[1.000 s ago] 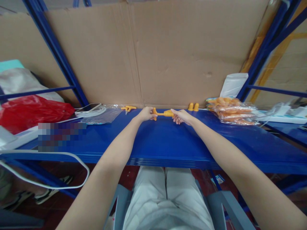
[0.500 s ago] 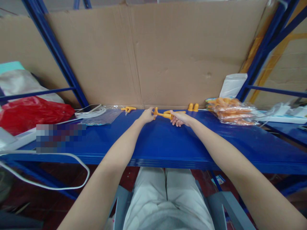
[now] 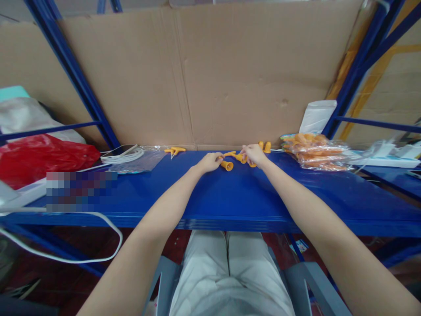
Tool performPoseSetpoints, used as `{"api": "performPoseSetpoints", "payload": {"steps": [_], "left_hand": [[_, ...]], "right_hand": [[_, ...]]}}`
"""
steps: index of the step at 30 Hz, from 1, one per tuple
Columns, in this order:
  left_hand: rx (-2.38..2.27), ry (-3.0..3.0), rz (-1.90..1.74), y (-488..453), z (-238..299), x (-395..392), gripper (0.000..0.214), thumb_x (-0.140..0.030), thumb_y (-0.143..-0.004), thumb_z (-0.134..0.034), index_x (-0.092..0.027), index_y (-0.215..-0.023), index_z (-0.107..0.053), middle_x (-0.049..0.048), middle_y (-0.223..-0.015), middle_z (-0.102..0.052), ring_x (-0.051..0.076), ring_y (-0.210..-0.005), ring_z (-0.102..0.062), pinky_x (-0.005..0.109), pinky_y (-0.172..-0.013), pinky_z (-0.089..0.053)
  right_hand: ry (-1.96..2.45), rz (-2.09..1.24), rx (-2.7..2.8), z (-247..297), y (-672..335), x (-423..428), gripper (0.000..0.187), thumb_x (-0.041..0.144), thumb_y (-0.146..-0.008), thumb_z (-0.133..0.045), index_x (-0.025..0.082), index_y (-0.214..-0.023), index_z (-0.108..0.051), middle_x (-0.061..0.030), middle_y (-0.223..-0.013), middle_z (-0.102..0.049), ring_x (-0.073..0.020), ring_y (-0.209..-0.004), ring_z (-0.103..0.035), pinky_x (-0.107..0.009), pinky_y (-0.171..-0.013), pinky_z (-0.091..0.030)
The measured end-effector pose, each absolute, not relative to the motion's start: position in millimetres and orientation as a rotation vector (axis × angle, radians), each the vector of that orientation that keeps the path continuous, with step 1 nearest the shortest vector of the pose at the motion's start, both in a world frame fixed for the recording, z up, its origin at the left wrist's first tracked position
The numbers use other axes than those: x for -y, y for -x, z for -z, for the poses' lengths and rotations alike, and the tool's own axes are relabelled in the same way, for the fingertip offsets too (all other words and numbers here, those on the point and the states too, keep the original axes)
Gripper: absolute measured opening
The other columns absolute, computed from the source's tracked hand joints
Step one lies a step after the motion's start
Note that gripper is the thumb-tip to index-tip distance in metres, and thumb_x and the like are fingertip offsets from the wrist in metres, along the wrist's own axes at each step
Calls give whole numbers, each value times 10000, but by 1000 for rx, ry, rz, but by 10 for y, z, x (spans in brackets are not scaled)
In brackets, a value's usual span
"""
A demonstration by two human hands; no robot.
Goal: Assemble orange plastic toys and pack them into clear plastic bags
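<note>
My left hand [image 3: 209, 162] is closed on a yellow-orange plastic part shaped like a small funnel or cup [image 3: 227, 166], its round open end pointing right. My right hand [image 3: 254, 153] is just to the right, fingers curled together; what they hold is hidden. Another yellow-orange plastic piece [image 3: 241, 158] lies between the hands, by the right fingertips. Part of one more shows below the right palm. Behind that hand, two yellow-orange bell-shaped caps [image 3: 267, 147] stand near the cardboard. A yellow-orange branched part with a small chain [image 3: 175, 151] lies farther left.
The blue metal shelf [image 3: 226, 202] backs onto a cardboard sheet [image 3: 237, 79]. Clear bags of orange parts [image 3: 317, 153] are stacked at right beside a white power strip [image 3: 388, 161]. At left are a clear plastic bag [image 3: 141, 163], a coiled white cable [image 3: 126, 154] and a red bag [image 3: 46, 156].
The long yellow-orange piece between my hands is no longer stretched across them. My left hand has moved right with a funnel-shaped part; my right hand has lifted slightly and curled over the pieces.
</note>
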State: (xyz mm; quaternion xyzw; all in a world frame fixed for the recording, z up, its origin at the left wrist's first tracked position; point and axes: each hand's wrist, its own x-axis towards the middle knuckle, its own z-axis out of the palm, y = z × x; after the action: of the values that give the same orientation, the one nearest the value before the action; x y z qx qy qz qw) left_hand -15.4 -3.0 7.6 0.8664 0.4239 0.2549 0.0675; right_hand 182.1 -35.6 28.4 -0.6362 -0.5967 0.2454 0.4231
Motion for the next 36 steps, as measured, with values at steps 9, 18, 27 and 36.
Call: {"api": "performPoseSetpoints", "payload": {"steps": [9, 18, 27, 36], "left_hand": [[-1109, -2789, -489, 29, -38, 154, 436, -387, -962, -356, -166, -1268, -574, 76, -1407, -530, 196, -1318, -463, 296, -1098, -322], [-1300, -2770, -254, -82, 23, 192, 596, -509, -970, -231, -178, -1455, -336, 104, -1529, -349, 245, -1402, -336, 402, -1123, -289], [-1444, -2760, -320, 16, 91, 42, 494, -318, -965, -292, -217, -1447, -327, 87, -1517, -383, 213, -1384, -371, 393, -1100, -327], [-1475, -2763, -321, 0, -19, 194, 478, -264, -958, -364, -209, -1433, -351, 72, -1493, -423, 199, -1359, -413, 339, -1069, -374]], "right_hand": [[1981, -89, 1869, -151, -2173, 249, 296, 238, -918, -465, 84, -923, -717, -201, -988, -705, -283, -1017, -655, -316, -833, -487], [1719, -61, 2169, -108, -2026, 275, 364, 319, -964, -414, 113, -1053, -700, -149, -1104, -704, -235, -1023, -655, -261, -838, -451], [1493, -91, 2335, -89, -1980, 306, 302, 311, -842, -575, 141, -1059, -698, -76, -944, -718, -198, -811, -639, -288, -759, -477], [1446, 27, 2324, 79, -1923, 146, 614, 294, -779, -662, 207, -1366, -507, -129, -1389, -517, -328, -1266, -480, -501, -1046, -379]]}}
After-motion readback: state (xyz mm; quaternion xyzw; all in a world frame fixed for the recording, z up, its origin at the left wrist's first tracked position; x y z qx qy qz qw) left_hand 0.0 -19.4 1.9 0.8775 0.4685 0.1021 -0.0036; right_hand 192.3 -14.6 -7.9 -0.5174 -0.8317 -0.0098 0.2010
